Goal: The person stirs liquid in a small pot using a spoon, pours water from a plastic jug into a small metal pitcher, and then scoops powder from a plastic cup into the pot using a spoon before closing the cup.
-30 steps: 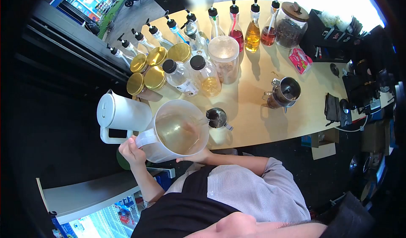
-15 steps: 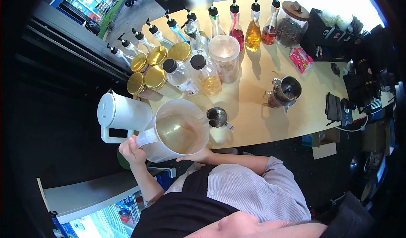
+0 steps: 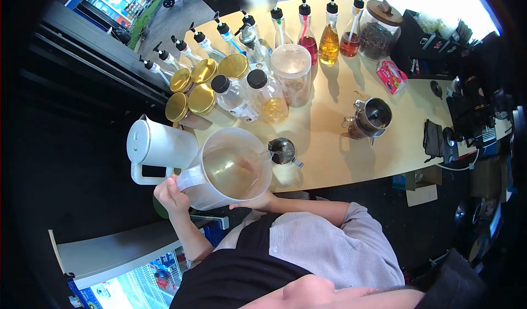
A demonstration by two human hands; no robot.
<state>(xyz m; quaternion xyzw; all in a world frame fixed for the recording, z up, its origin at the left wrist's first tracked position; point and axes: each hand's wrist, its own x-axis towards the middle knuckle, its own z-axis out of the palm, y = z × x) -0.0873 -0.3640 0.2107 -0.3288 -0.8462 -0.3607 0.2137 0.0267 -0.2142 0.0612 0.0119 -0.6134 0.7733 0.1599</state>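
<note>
On my feed, a pale wood table (image 3: 324, 155) spreads across the middle of the view, with dark panelling to its left and a bright opening onto the street beyond. Pump bottles (image 3: 329, 48) line the far edge, with gold-lidded jars (image 3: 233, 66) and black-capped bottles (image 3: 274, 111) nearer.

The thing I'm watching is the big plastic pitcher (image 3: 225, 142), held up at the table's near edge, just beside the white lidded jug (image 3: 164, 144). It is wide-mouthed, frosted and cloudy, with a stout handle (image 3: 190, 178) of the same plastic on its left. I see it tilted, its lip toward the right. The liquid (image 3: 233, 174) inside is a dull, pale brownish gold, with a bright spot of glare on its surface. At the lip I make out a thin, clear stream running into a round metal strainer (image 3: 281, 151), dark inside; what that rests on I can't tell.

The left hand (image 3: 171, 196) is curled around the handle. The right hand (image 3: 257, 202) supports the pitcher's near underside; its fingers are mostly hidden, so I can't tell how tightly they grasp.
</note>
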